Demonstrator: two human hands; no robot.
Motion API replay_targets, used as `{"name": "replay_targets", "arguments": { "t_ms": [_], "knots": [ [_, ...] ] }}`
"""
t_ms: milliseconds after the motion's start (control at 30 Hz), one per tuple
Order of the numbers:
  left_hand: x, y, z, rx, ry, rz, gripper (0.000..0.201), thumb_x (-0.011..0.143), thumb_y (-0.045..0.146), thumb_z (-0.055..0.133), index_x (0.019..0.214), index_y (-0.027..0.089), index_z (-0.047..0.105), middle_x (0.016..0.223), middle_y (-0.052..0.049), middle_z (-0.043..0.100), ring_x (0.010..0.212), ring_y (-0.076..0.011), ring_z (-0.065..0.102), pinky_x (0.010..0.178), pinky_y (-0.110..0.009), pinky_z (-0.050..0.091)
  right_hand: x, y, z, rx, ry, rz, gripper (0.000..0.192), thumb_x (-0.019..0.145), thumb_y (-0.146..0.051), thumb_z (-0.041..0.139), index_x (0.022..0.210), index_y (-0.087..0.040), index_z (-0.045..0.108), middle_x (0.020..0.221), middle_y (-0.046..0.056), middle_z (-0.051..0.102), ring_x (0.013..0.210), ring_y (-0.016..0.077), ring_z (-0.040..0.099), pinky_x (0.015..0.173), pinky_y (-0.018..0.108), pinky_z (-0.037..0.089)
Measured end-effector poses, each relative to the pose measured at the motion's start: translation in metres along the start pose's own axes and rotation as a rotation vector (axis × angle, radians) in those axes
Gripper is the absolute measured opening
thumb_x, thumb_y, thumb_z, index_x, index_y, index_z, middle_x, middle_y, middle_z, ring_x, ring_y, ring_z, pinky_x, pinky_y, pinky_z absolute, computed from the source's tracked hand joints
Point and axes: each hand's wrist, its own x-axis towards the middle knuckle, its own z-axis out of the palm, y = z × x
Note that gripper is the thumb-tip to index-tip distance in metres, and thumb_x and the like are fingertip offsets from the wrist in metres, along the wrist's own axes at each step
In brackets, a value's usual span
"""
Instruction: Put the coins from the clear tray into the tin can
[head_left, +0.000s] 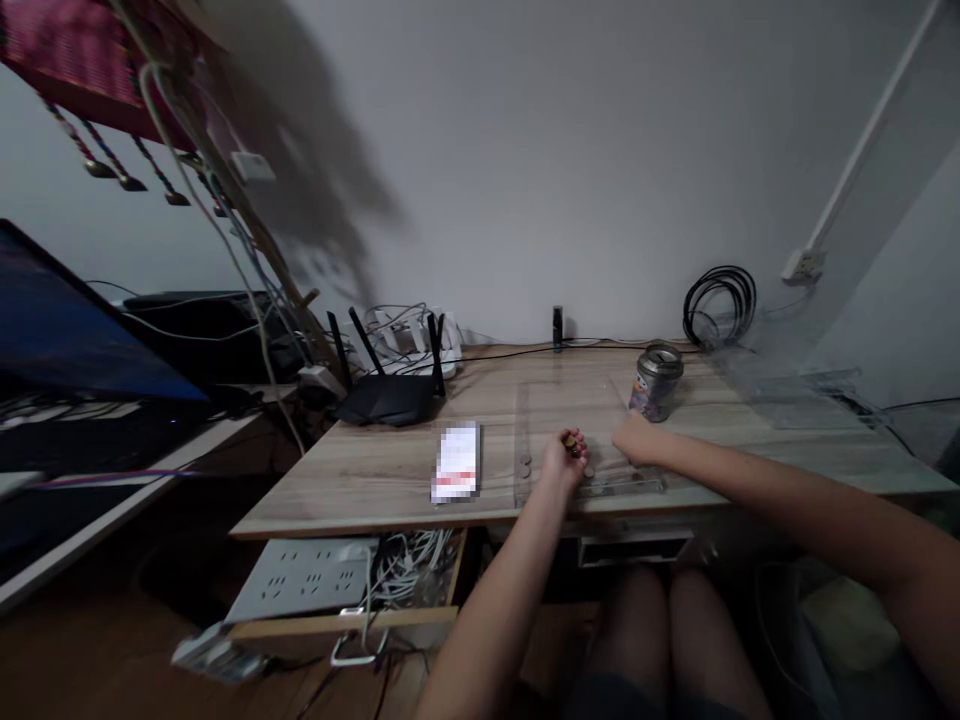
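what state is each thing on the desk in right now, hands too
left hand: closed around a small dark object, over the clear tray
right hand: resting on the clear tray, grip unclear
clear tray: flat on the desk, a few coins in it
tin can: upright, beside the right hand
router: antennas up
desk drawer: pulled open, power strip and cables inside

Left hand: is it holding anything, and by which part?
The left hand pinches what looks like a small stack of coins in its fingertips, over the clear tray; the exact grip cannot be told.
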Motion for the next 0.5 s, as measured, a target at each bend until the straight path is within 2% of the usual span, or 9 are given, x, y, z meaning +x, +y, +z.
{"name": "replay_targets", "arguments": {
  "t_ms": [133,233,300,367,433,500],
  "knots": [
    [0.0,-0.002,0.0,0.025,0.017,-0.005,0.014,0.075,0.011,0.041,0.069,0.012,0.053,0.056,-0.004,0.054,0.051,-0.0116,0.053,0.051,-0.022,0.044,0.0,0.005,-0.012,-0.015,-0.06,-0.009,0.023,0.056,-0.018,0.073,0.078,-0.011,0.07,0.083,0.015,0.069,0.082,0.0265,0.062,0.075,0.035,0.04],
    [0.0,-0.003,0.002,0.066,-0.015,-0.078,0.019,0.08,0.016,0.038,0.075,0.01,0.055,0.066,-0.01,0.059,0.062,-0.0165,0.059,0.054,-0.027,0.048,0.003,0.013,-0.027,0.262,0.042,-0.008,0.015,0.068,-0.025,0.065,0.077,-0.013,0.069,0.076,0.008,0.068,0.071,0.0175,0.061,0.063,0.025,0.04],
    [0.0,-0.003,0.003,0.061,-0.046,-0.123,0.023,0.083,0.019,0.035,0.076,0.01,0.055,0.068,-0.011,0.059,0.065,-0.0181,0.06,0.055,-0.029,0.05,0.005,0.017,-0.036,0.483,0.139,-0.025,0.021,0.073,-0.031,0.06,0.083,-0.014,0.067,0.074,0.005,0.067,0.064,0.013,0.058,0.056,0.021,0.037],
    [0.0,-0.002,0.005,0.035,-0.074,-0.125,0.024,0.084,0.018,0.033,0.074,0.011,0.054,0.065,-0.009,0.057,0.064,-0.017,0.059,0.055,-0.028,0.05,0.005,0.018,-0.04,0.585,0.25,-0.021,0.026,0.075,-0.034,0.059,0.089,-0.014,0.066,0.075,0.005,0.067,0.063,0.0118,0.056,0.054,0.02,0.035],
    [-0.001,0.0,0.005,0.045,-0.073,-0.098,0.025,0.086,0.016,0.03,0.07,0.013,0.05,0.06,-0.006,0.054,0.057,-0.0124,0.056,0.05,-0.021,0.047,0.003,0.019,-0.036,0.515,0.292,0.011,0.024,0.073,-0.033,0.061,0.087,-0.015,0.066,0.075,0.004,0.066,0.065,0.0128,0.056,0.055,0.02,0.034],
    [-0.003,0.003,0.004,0.089,-0.065,-0.073,0.029,0.088,0.016,0.028,0.065,0.015,0.044,0.056,-0.002,0.048,0.046,-0.0066,0.047,0.04,-0.014,0.036,-0.002,0.019,-0.026,0.367,0.212,-0.004,0.018,0.067,-0.029,0.066,0.08,-0.017,0.068,0.074,0.004,0.066,0.068,0.0145,0.057,0.058,0.022,0.033]
  ]
}}
